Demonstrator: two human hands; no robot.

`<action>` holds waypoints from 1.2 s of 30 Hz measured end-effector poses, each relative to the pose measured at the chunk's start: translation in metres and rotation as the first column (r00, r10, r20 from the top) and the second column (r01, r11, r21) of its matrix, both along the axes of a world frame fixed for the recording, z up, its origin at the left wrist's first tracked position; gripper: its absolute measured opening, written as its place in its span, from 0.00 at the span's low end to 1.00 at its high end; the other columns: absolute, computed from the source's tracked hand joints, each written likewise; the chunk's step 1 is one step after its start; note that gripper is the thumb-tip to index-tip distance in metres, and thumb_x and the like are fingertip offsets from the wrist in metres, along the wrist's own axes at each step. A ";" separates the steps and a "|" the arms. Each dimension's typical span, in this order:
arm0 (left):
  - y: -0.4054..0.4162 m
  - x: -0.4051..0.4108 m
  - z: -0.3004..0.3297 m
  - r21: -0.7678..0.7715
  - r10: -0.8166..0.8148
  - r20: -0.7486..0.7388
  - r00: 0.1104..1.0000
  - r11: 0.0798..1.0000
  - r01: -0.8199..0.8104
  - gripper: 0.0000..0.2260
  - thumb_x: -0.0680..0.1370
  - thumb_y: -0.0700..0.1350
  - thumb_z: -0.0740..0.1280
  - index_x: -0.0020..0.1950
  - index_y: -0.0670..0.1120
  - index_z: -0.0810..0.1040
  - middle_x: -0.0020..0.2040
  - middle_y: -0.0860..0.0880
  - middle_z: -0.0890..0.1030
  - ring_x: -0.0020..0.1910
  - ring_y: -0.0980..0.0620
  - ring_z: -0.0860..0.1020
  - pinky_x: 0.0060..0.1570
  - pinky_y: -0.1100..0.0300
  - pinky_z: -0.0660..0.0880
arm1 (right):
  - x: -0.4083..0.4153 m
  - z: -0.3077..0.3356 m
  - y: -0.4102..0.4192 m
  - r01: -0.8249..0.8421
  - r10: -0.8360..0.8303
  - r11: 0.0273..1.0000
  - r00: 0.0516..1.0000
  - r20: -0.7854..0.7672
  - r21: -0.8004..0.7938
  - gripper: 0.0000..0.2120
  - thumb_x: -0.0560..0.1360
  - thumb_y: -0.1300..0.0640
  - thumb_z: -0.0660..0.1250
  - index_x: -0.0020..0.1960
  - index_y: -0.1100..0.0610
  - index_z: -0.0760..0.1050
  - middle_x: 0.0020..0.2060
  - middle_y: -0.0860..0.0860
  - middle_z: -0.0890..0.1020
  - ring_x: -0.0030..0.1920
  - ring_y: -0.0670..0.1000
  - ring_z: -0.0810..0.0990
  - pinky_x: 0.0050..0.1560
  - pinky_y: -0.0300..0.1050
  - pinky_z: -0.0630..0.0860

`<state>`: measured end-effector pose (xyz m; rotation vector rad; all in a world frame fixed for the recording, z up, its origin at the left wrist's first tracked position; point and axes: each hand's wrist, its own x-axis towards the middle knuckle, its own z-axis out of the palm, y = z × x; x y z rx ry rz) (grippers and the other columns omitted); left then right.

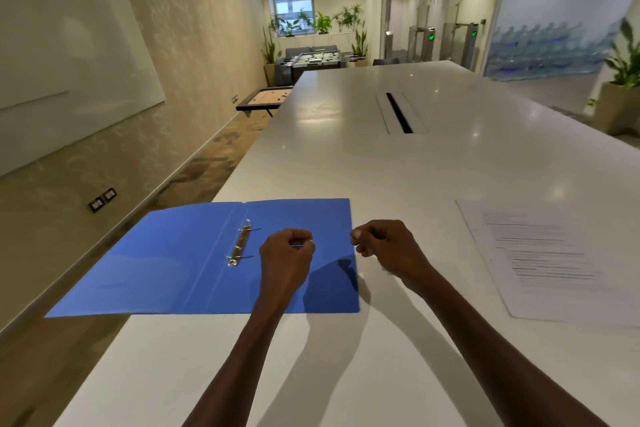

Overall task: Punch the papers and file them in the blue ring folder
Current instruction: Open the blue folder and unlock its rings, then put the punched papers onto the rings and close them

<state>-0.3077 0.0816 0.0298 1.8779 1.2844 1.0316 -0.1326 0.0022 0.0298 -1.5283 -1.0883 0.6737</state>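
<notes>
The blue ring folder (166, 263) lies open and flat at the table's left edge, its left flap hanging over the edge. Its metal ring mechanism (240, 245) sits along the spine, and the rings look open. My left hand (285, 255) hovers over the folder's right flap with the fingers curled into a loose fist, nothing visible in it. My right hand (384, 241) is just past the folder's right edge, also curled shut and empty. A stack of printed papers (540, 256) lies on the table to the right, apart from both hands. No hole punch is in view.
The long white table (363, 156) stretches away, with a black cable slot (400, 113) in its middle. A whiteboard hangs on the left wall. The floor drops off left of the folder. Plants, a table-football game and glass partitions stand far behind.
</notes>
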 end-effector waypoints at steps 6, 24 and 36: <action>-0.043 0.072 -0.004 -0.074 -0.078 0.043 0.996 0.994 0.081 0.05 0.74 0.41 0.71 0.46 0.44 0.85 0.43 0.52 0.85 0.41 0.58 0.81 0.44 0.68 0.75 | 0.070 0.005 -0.058 0.144 -0.143 0.989 0.990 0.019 -0.040 0.07 0.75 0.60 0.68 0.43 0.62 0.83 0.37 0.54 0.85 0.33 0.45 0.81 0.39 0.37 0.77; -0.112 0.250 -0.014 -0.265 -0.250 -0.098 0.963 0.940 0.216 0.11 0.68 0.42 0.70 0.36 0.48 0.67 0.30 0.48 0.68 0.34 0.51 0.64 0.41 0.60 0.65 | 0.241 -0.009 -0.160 0.674 -0.362 0.663 0.669 0.649 -0.325 0.27 0.72 0.45 0.70 0.60 0.65 0.73 0.58 0.63 0.76 0.61 0.64 0.71 0.56 0.52 0.68; -0.129 0.287 -0.023 -0.134 -0.236 -0.437 0.868 0.971 0.197 0.22 0.67 0.52 0.78 0.52 0.41 0.75 0.51 0.46 0.82 0.50 0.47 0.82 0.41 0.61 0.74 | 0.250 -0.018 -0.153 0.683 -0.207 0.480 0.698 0.685 -0.551 0.34 0.65 0.35 0.73 0.57 0.62 0.73 0.61 0.64 0.68 0.61 0.62 0.67 0.60 0.52 0.70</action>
